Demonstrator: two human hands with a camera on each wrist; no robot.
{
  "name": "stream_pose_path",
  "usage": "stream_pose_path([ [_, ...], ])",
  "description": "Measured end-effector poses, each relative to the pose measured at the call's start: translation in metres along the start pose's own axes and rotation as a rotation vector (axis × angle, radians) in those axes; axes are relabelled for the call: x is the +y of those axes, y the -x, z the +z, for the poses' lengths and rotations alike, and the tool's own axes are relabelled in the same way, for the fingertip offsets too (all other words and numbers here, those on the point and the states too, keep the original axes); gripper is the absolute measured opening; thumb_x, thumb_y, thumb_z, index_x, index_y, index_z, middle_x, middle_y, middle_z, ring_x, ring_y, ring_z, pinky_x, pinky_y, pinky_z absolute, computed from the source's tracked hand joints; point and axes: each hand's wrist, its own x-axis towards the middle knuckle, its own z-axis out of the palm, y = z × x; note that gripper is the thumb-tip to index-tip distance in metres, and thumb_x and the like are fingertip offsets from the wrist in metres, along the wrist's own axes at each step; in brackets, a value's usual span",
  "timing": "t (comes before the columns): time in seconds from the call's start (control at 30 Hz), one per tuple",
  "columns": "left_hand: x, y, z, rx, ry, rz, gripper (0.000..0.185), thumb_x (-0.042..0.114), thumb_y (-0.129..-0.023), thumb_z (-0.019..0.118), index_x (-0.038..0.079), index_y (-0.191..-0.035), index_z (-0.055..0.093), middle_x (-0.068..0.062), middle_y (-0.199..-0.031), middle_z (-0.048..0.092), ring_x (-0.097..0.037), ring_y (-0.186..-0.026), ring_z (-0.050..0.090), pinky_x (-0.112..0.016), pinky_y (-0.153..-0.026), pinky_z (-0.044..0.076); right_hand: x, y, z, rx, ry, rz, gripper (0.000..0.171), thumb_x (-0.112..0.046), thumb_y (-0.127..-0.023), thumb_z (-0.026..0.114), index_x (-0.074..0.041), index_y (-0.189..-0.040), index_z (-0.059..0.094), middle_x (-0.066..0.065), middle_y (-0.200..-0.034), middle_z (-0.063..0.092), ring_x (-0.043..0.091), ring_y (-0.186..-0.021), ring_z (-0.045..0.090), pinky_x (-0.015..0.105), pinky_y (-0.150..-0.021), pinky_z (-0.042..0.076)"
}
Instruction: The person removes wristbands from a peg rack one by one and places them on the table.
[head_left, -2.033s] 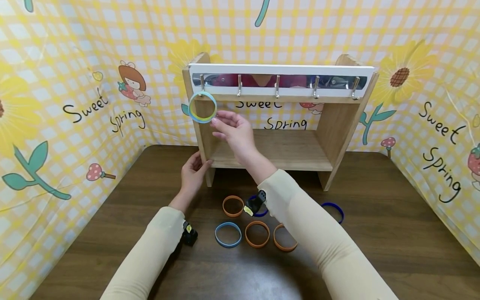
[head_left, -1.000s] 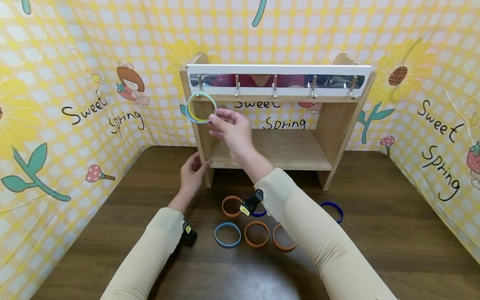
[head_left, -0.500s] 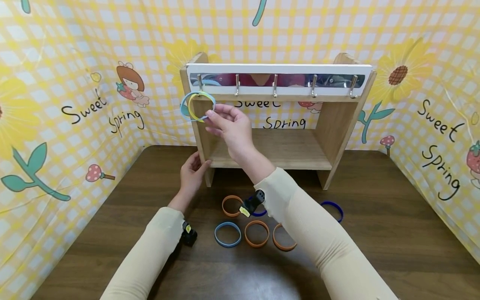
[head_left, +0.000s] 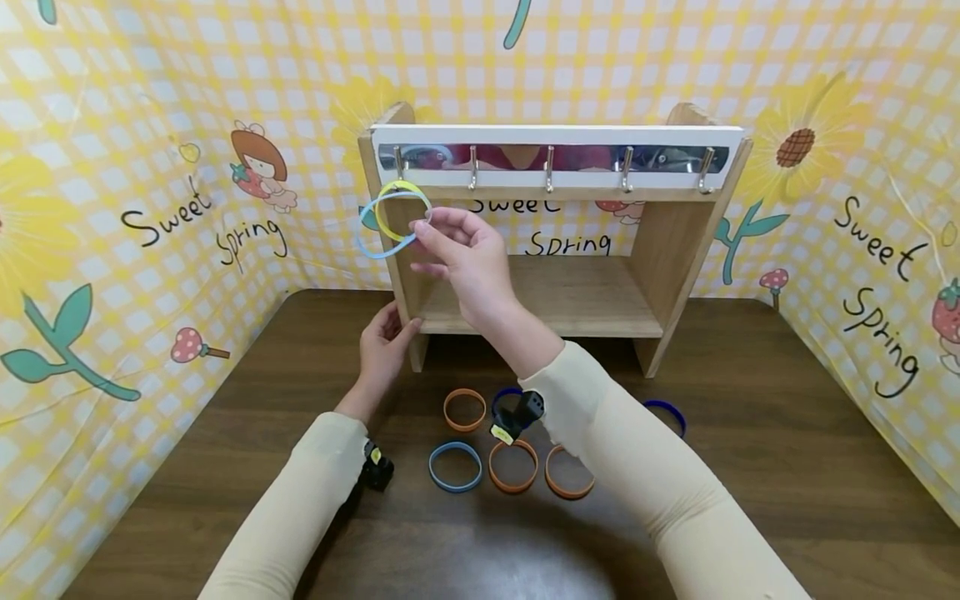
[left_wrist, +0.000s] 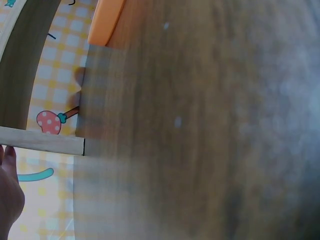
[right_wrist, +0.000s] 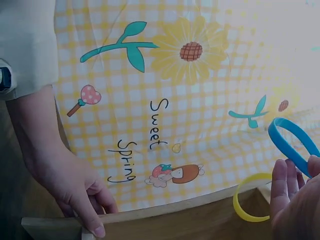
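My right hand pinches a light blue wristband between thumb and fingers, in front of the rack's left end. A yellow wristband overlaps the leftmost hook and the blue band in the head view. From the right wrist, the blue band shows tilted and apart from the yellow wristband. Low on the left, my left hand grips the side panel of the wooden shelf, its thumb on the front edge. The fingers behind the panel are partly hidden.
Several wristbands lie on the dark wooden table: orange ones, a light blue one and dark blue ones. A white hook rail crosses the shelf's top. Checked cloth surrounds the table.
The light blue wristband has swung left and down, away from the yellow one it overlapped. My right hand has shifted only slightly, and the left hand has stayed on the panel.
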Motion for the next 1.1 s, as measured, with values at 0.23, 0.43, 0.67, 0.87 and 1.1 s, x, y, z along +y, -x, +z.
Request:
stream_pose_path([
  [0.23, 0.001, -0.001, 0.001, 0.004, 0.003, -0.018, 0.042, -0.001, -0.091, 0.066, -0.009, -0.130, 0.054, -0.027, -0.124, 0.058, -0.022, -0.107, 0.058, -0.024, -0.087, 0.049, -0.007, 0.012, -0.010, -0.033, 0.039, 0.024, 0.022, 0.000, -0.092, 0.066, 0.008, -0.111, 0.058, 0.018, -0.100, 0.068, 0.025, -0.085, 0.066, 0.035, -0.066, 0.058],
  [0.43, 0.001, -0.001, 0.001, 0.008, 0.006, -0.021, 0.041, 0.000, -0.091, 0.067, -0.009, -0.129, 0.055, -0.027, -0.122, 0.060, -0.015, -0.102, 0.059, -0.021, -0.084, 0.049, -0.010, 0.022, -0.023, -0.044, 0.076, 0.029, 0.014, 0.000, -0.092, 0.065, 0.003, -0.105, 0.062, 0.019, -0.101, 0.069, 0.024, -0.085, 0.068, 0.037, -0.071, 0.058],
  [0.67, 0.000, -0.001, 0.000, 0.019, -0.025, 0.006, 0.039, -0.001, -0.090, 0.067, -0.010, -0.127, 0.056, -0.027, -0.121, 0.060, -0.021, -0.104, 0.058, -0.024, -0.086, 0.049, -0.014, 0.029, -0.043, -0.044, 0.103, 0.010, 0.015, 0.002, -0.092, 0.065, 0.006, -0.107, 0.061, 0.013, -0.095, 0.070, 0.020, -0.081, 0.069, 0.036, -0.070, 0.058],
  [0.87, -0.016, -0.008, -0.002, 0.026, -0.016, 0.006, 0.040, 0.001, -0.090, 0.068, -0.008, -0.128, 0.057, -0.026, -0.122, 0.060, -0.026, -0.108, 0.058, -0.027, -0.089, 0.048, -0.013, 0.036, -0.064, -0.026, 0.142, 0.033, 0.012, 0.003, -0.092, 0.064, 0.002, -0.104, 0.063, 0.011, -0.094, 0.070, 0.019, -0.082, 0.069, 0.035, -0.070, 0.058],
  [1.1, -0.032, -0.013, -0.001, 0.044, -0.027, 0.010, 0.041, 0.005, -0.090, 0.069, -0.005, -0.128, 0.057, -0.022, -0.122, 0.062, -0.016, -0.105, 0.059, -0.022, -0.087, 0.048, -0.012, 0.046, -0.086, -0.009, 0.188, 0.078, 0.013, 0.002, -0.093, 0.063, 0.002, -0.106, 0.063, 0.010, -0.092, 0.071, 0.018, -0.081, 0.070, 0.033, -0.070, 0.058],
])
